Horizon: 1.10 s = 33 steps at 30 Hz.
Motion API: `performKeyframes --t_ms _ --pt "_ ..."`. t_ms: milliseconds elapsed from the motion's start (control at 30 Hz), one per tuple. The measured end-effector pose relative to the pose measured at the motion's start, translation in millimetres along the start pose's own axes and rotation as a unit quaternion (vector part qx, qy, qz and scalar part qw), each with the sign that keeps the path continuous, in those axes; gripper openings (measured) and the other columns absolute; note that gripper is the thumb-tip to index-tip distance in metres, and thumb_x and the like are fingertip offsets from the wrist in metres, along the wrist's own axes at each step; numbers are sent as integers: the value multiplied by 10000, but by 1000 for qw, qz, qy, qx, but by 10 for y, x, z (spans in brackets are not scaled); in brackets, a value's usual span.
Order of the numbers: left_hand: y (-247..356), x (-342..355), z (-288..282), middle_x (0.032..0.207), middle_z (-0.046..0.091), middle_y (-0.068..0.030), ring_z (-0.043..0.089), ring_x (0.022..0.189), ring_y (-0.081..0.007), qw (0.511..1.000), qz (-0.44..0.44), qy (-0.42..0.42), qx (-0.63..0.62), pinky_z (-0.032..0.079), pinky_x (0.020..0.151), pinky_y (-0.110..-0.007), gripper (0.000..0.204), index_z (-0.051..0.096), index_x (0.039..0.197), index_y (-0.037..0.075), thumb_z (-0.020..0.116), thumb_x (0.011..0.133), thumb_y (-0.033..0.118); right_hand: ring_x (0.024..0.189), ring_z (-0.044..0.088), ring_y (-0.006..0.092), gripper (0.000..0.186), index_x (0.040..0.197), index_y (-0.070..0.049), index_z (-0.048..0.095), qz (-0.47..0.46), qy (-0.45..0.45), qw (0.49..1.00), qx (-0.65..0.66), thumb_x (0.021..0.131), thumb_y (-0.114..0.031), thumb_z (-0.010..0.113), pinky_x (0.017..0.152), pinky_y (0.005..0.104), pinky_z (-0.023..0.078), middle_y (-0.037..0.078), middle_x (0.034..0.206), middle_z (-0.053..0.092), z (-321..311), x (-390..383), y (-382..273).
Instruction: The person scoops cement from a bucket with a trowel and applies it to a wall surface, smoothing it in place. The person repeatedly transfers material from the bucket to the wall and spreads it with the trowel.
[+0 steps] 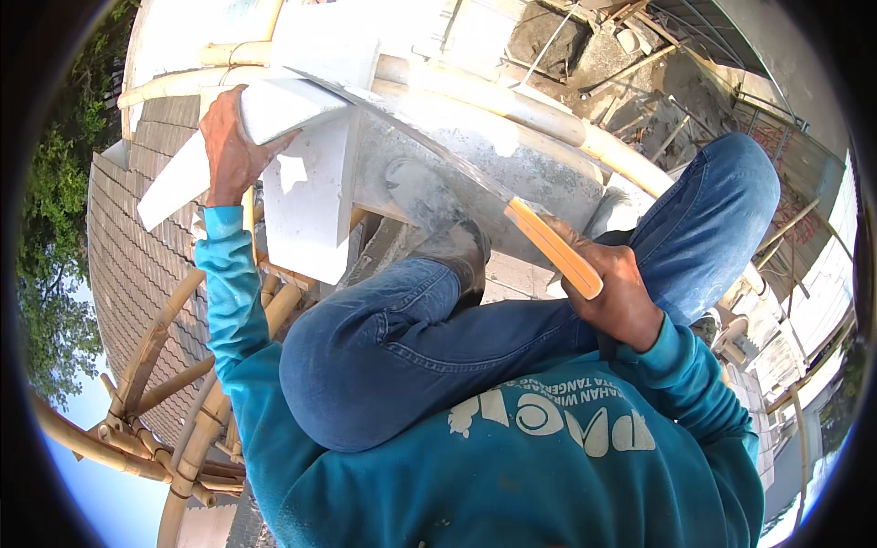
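Note:
My right hand [614, 285] is wrapped round the orange handle [554, 248] of a handsaw. Its long, dusty blade [429, 144] slants up to the far left, and the tip end lies along the edge of a white block [290, 108], which looks like lightweight concrete. My left hand [230, 151] grips that block, thumb to the right, fingers over its far left side. Part of the white material [175, 184] shows to the left of this hand. Under the held block stands another pale block [311, 219] with a bright sunlit patch.
Bamboo poles [539, 114] cross beyond my knees, and more bamboo scaffolding [192, 438] stands at the lower left. A tiled roof [137, 265] slopes away on the left. At the far right, rubble and planks [630, 78] lie far below. My dusty shoe [461, 256] rests near the blocks.

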<state>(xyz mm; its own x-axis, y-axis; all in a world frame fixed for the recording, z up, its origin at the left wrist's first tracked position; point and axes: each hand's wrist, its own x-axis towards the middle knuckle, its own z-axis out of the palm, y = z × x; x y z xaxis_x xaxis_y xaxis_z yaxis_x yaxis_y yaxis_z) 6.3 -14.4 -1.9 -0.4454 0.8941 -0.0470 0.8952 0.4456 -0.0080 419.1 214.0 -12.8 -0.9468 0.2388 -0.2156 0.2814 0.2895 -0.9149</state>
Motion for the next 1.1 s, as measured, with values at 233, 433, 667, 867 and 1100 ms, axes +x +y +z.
performKeyframes --t_ms 233,433,667,867,1100 --pt "-123 202 4 1129 609 -157 568 1094 -340 999 -16 -2 -40 441 952 -484 797 558 1234 42 944 604 343 763 685 410 523 1348 -98 586 63 -96 990 -79 835 -158 668 755 478 563 207 860 706 116 1127 -36" --pt "-2 80 -10 1084 625 -149 584 1061 -348 1000 -13 -7 -15 451 911 -483 741 590 1190 48 941 600 327 930 676 403 573 1357 -109 583 109 -72 991 13 797 1 638 826 414 574 192 1156 673 -385 -60 -13" --pt "50 34 -74 1053 623 -138 579 1014 -343 998 37 10 -58 437 882 -465 729 595 1173 36 936 582 292 834 673 418 496 1287 -103 643 88 -42 994 56 796 -32 647 787 420 567 221 1022 687 -174 684 -15" --pt "121 -3 -90 1047 615 -121 570 993 -327 996 37 27 -70 421 878 -457 749 586 1178 38 932 565 294 796 644 440 514 1299 -113 635 34 -13 996 81 788 -73 674 727 444 561 257 937 668 432 487 10" --pt "109 -80 -53 1079 619 -108 563 1031 -331 997 17 30 -67 391 943 -463 793 574 1209 63 945 544 284 792 662 400 420 1200 -66 661 29 -72 997 2 781 -92 680 738 433 552 218 875 673 594 933 173"
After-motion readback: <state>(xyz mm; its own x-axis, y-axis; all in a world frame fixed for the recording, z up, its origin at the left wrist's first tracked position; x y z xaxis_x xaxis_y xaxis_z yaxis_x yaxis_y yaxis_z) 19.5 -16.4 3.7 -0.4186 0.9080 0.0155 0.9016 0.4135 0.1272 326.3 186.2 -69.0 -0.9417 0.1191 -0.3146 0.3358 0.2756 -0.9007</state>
